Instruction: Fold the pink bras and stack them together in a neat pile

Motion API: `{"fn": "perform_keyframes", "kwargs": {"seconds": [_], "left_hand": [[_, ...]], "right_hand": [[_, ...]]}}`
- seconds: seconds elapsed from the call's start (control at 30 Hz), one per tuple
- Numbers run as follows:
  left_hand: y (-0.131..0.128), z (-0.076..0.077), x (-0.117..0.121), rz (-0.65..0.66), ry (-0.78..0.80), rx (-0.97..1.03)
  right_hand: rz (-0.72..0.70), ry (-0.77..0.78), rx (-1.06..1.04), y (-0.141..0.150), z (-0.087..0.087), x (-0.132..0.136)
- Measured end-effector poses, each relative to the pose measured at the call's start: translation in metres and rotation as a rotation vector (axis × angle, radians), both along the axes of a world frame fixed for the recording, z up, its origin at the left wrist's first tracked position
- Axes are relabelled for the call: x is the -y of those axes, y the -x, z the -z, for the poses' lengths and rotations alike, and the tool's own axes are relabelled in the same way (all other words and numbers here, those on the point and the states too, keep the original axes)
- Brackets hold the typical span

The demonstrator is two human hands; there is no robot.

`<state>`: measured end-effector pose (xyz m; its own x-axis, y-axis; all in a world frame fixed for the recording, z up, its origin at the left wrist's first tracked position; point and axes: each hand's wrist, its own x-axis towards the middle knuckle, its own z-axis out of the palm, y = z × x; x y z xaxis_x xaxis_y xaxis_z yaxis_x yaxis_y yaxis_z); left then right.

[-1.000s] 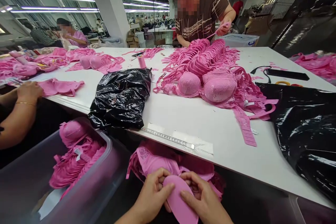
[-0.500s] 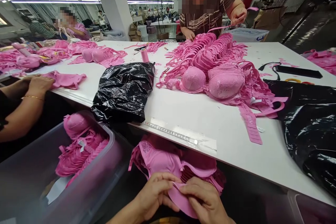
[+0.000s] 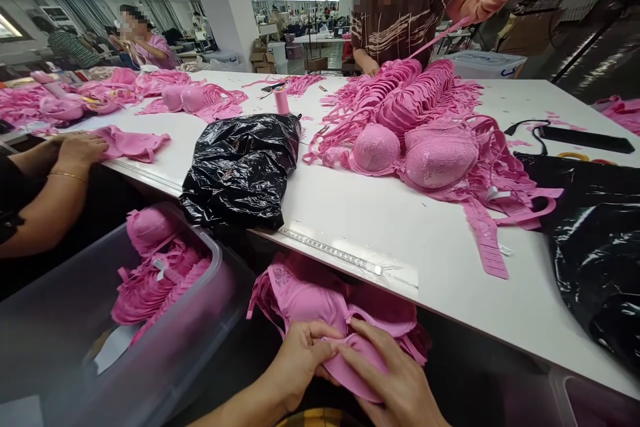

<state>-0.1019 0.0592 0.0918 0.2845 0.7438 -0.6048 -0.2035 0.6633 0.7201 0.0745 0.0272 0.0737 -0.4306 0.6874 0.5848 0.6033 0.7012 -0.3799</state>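
Observation:
Below the table edge, at lap height, I hold a pink bra (image 3: 356, 368) by a smooth, curved part. My left hand (image 3: 299, 361) pinches its left edge between thumb and fingers. My right hand (image 3: 395, 377) grips the same part from the right, fingers lying across the top and the thumb underneath. Just beyond my hands rests a stack of pink bras (image 3: 307, 300) with lace at the upper left, partly under the table. The fingertips beneath the held cloth are hidden.
On the white table (image 3: 350, 207) lie a black plastic bag (image 3: 243, 170), a taped measuring strip (image 3: 330, 250) and a long row of pink bras (image 3: 440, 153). A plastic bin (image 3: 213, 260) with bras stands left. Co-workers handle pink pieces at left and across. Another black bag (image 3: 595, 233) lies right.
My right hand's fingers have spread forward over the bra, and its held part lies flatter. Across the table, the co-worker's raised hand has drawn a pink strap up and to the right.

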Motion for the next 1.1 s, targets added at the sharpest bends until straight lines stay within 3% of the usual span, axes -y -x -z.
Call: {"fn": "perform_keyframes", "kwargs": {"seconds": [0.13, 0.4, 0.5, 0.63, 0.87, 1.1], "left_hand": [[-0.003, -0.002, 0.005, -0.041, -0.035, -0.019], [-0.005, -0.011, 0.01, -0.007, -0.212, -0.126], [-0.006, -0.012, 0.012, 0.048, -0.221, -0.107], [-0.005, -0.006, 0.013, 0.043, -0.189, -0.108], [-0.004, -0.001, 0.016, 0.11, -0.236, -0.048], [-0.006, 0.003, 0.019, 0.231, -0.582, -0.25]], "right_hand": [[-0.037, -0.067, -0.037, -0.001, -0.004, -0.004], [-0.072, 0.263, -0.427, 0.005, -0.009, -0.003], [0.016, 0.409, -0.585, 0.014, -0.006, 0.001], [0.238, 0.528, -0.765, 0.025, 0.003, 0.006], [0.278, 0.555, -0.66, 0.02, 0.002, 0.004], [0.199, 0.571, -0.643, 0.019, 0.007, 0.008]]}}
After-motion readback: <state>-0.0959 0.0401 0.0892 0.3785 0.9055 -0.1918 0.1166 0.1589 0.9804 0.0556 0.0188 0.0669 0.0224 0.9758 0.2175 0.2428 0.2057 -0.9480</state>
